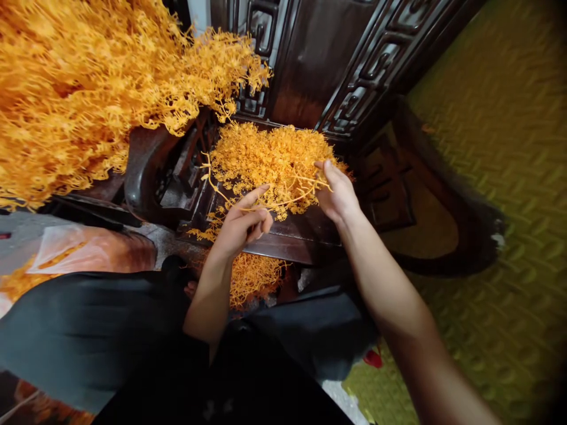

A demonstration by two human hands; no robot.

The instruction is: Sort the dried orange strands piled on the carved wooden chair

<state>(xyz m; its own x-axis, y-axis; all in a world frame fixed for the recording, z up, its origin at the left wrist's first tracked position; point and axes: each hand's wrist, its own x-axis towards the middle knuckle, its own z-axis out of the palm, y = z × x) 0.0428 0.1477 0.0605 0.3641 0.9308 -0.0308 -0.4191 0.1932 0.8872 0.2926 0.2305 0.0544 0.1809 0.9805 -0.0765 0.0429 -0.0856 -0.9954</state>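
At the far left, a large heap (66, 88) of orange branched sprigs is seen, spilling over a dark carved armrest (142, 171). Below it, a clear bag (84, 248) with more orange material is seen beside the person's dark-clothed lap (88, 330). Further right, the left hand (241, 227) is held above the front edge of a dark wooden seat (301, 233); its fingers are curled in, and a thin orange sprig (283, 198) is pinched between thumb and forefinger. The sprig is stretched across to the right hand (337, 192), where its other end is gripped by closed fingertips. Just behind both hands, a smaller pile (270, 156) of the same sprigs is spread on the seat, touching the held sprig. More sprigs (252, 280) are seen below the seat edge, near the left wrist. A carved dark backrest (354, 71) stands behind the pile. At the far right, the floor is covered by a green patterned mat (509, 177).
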